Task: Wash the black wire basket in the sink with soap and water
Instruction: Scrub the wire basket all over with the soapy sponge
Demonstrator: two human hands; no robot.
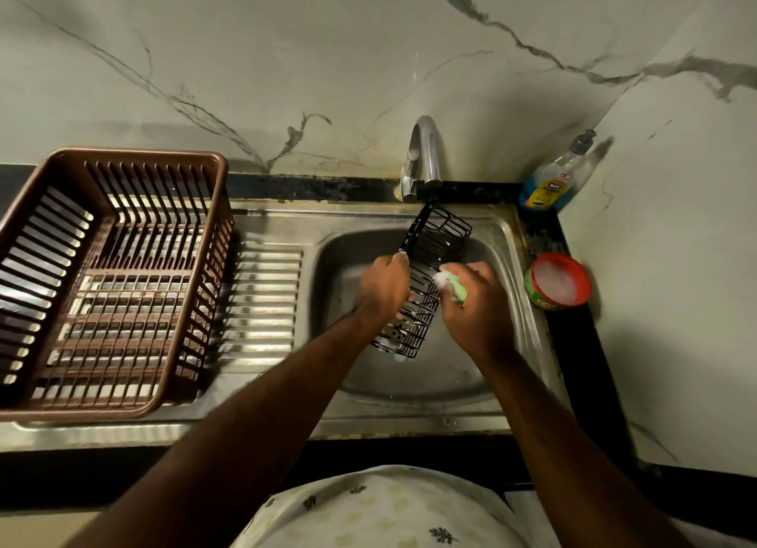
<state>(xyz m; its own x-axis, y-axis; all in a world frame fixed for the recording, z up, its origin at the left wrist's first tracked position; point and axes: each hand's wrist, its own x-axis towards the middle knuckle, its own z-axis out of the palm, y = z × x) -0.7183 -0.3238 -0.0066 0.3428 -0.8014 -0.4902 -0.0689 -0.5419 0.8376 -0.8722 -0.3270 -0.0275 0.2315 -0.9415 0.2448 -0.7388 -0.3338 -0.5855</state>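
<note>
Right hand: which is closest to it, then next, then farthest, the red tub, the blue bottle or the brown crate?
From the right hand:
1. Red tub, close on its right.
2. Blue bottle, back right corner.
3. Brown crate, far left.

Your one wide-angle head camera looks steeply down from close above the stainless steel sink [360, 219], facing the grey-veined white marble wall [327, 55] behind it.

Left hand [383, 287] gripping black wire basket [430, 260] over sink [508, 260], right hand [477, 301] pressing soapy sponge [452, 287] against it
</note>
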